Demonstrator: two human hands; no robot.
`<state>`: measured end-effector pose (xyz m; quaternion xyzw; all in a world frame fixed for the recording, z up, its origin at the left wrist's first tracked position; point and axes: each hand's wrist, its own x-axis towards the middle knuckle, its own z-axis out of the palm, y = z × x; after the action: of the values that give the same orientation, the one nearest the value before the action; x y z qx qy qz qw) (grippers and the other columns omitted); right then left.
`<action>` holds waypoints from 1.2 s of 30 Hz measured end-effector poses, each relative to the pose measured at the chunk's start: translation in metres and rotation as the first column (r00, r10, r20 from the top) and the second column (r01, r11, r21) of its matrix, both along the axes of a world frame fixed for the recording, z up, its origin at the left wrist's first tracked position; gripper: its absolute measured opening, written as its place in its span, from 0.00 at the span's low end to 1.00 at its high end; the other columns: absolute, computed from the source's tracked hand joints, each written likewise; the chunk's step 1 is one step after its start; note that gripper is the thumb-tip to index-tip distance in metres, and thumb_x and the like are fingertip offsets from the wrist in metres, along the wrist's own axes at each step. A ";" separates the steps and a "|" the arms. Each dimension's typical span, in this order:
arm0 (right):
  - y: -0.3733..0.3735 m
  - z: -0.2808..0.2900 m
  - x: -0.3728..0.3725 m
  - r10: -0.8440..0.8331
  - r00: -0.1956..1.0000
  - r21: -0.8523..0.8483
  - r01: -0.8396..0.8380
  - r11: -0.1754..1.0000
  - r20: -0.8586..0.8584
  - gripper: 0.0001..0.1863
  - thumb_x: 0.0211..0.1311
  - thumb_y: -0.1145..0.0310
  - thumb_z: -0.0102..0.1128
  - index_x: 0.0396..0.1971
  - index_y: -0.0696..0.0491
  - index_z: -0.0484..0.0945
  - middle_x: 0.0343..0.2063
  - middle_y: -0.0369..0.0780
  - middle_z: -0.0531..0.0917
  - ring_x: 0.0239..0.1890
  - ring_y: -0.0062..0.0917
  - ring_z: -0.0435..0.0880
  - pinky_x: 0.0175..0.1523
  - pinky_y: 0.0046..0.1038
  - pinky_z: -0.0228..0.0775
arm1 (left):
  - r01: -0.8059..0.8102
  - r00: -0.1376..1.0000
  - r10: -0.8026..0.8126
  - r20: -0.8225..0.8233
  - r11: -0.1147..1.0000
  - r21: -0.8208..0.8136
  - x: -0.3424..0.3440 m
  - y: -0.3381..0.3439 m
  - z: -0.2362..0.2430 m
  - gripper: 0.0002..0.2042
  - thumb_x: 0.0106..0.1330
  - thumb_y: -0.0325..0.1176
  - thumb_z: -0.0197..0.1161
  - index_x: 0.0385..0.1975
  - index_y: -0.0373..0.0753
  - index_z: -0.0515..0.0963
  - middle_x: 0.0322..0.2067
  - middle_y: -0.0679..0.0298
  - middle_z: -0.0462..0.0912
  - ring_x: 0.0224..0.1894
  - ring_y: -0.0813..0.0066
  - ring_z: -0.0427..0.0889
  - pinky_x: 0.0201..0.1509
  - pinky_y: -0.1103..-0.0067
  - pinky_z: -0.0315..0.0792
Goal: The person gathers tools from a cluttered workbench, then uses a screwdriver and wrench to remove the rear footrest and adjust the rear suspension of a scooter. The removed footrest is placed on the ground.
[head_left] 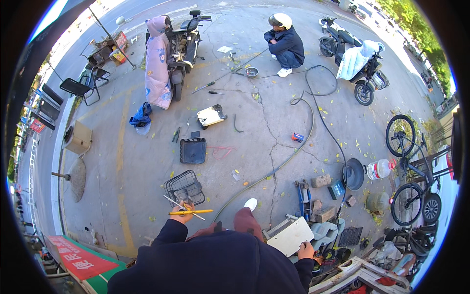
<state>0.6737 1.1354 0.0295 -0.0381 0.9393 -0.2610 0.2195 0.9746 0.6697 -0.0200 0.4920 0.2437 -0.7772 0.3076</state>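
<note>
My left hand (pixel 181 216) is closed around a slim yellow tool (pixel 199 211) and a thin silver rod (pixel 172 201) that crosses it; the exact kind of either is too small to tell. Just beyond that hand, a black wire basket (pixel 184 188) lies on the ground. At lower right, my right hand (pixel 306 251) grips the corner of a flat pale board (pixel 291 236), which tops a box-like thing. Some of its fingers are hidden. A blue floor jack (pixel 303 200) stands past the board.
A black tray (pixel 192 151), a white-topped part (pixel 211 116) and a long hose (pixel 289 172) lie ahead. A helmeted person (pixel 285 43) squats between two scooters. Bricks (pixel 321 181), a black basin (pixel 353 174) and a bicycle (pixel 410 166) are on the right.
</note>
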 end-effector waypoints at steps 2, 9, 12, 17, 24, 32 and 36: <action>-0.007 0.001 -0.041 -0.089 0.985 -0.040 0.096 0.995 0.149 0.09 0.57 0.68 0.51 0.30 0.59 0.77 0.26 0.49 0.81 0.28 0.41 0.81 0.37 0.35 0.72 | -0.022 1.000 0.022 -0.017 1.000 -0.019 -0.028 -0.009 0.007 0.13 0.67 0.38 0.50 0.24 0.35 0.69 0.22 0.56 0.72 0.18 0.69 0.73 0.32 0.75 0.75; -0.037 -0.019 -0.161 0.071 0.997 -0.005 -0.071 0.997 0.018 0.10 0.58 0.68 0.51 0.32 0.59 0.76 0.29 0.50 0.81 0.34 0.45 0.80 0.40 0.38 0.70 | -0.122 0.948 0.111 -0.297 0.992 -0.018 -0.105 -0.030 0.024 0.13 0.65 0.38 0.53 0.29 0.31 0.71 0.32 0.49 0.72 0.27 0.70 0.74 0.30 0.81 0.73; -0.050 -0.024 -0.189 0.155 0.988 0.033 -0.155 0.987 -0.002 0.09 0.58 0.68 0.51 0.32 0.59 0.76 0.30 0.50 0.81 0.35 0.45 0.79 0.40 0.38 0.70 | -0.118 0.946 0.099 -0.308 0.992 -0.045 -0.128 -0.037 0.020 0.13 0.67 0.37 0.51 0.33 0.31 0.69 0.32 0.49 0.72 0.28 0.69 0.75 0.29 0.81 0.73; -0.082 -0.029 -0.222 0.174 0.985 0.055 -0.175 0.983 0.018 0.09 0.58 0.69 0.51 0.31 0.58 0.76 0.31 0.50 0.80 0.34 0.45 0.79 0.40 0.38 0.70 | -0.156 0.927 0.150 -0.344 0.988 0.008 -0.153 -0.050 0.011 0.11 0.65 0.35 0.54 0.26 0.33 0.71 0.30 0.49 0.73 0.32 0.62 0.75 0.29 0.79 0.75; -0.133 -0.037 -0.278 0.121 0.979 -0.028 -0.118 0.993 0.164 0.10 0.58 0.68 0.51 0.31 0.60 0.76 0.28 0.50 0.81 0.33 0.44 0.80 0.39 0.38 0.70 | -0.201 0.979 0.201 -0.025 0.980 -0.009 -0.185 -0.087 -0.018 0.10 0.63 0.34 0.55 0.25 0.34 0.71 0.26 0.51 0.75 0.24 0.66 0.75 0.29 0.79 0.75; -0.268 -0.035 -0.358 0.379 0.921 0.024 -0.383 0.924 0.095 0.10 0.58 0.68 0.50 0.31 0.59 0.76 0.26 0.47 0.81 0.27 0.36 0.81 0.33 0.33 0.71 | -0.308 0.934 0.314 -0.168 0.949 0.064 -0.210 -0.146 -0.042 0.13 0.68 0.37 0.48 0.26 0.35 0.71 0.22 0.58 0.73 0.21 0.72 0.74 0.42 0.72 0.73; -0.351 -0.021 -0.380 0.441 0.897 0.069 -0.439 0.896 -0.018 0.11 0.58 0.64 0.50 0.32 0.55 0.77 0.31 0.49 0.81 0.36 0.45 0.79 0.43 0.40 0.70 | -0.346 0.882 0.363 -0.301 0.932 0.112 -0.234 -0.187 -0.040 0.10 0.64 0.34 0.55 0.29 0.33 0.72 0.28 0.55 0.74 0.27 0.73 0.75 0.29 0.81 0.74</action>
<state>0.2940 0.7843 0.0080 -0.2469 0.9176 -0.1741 0.2584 0.7403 0.4822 -0.0599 0.3165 0.3968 -0.7695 0.3877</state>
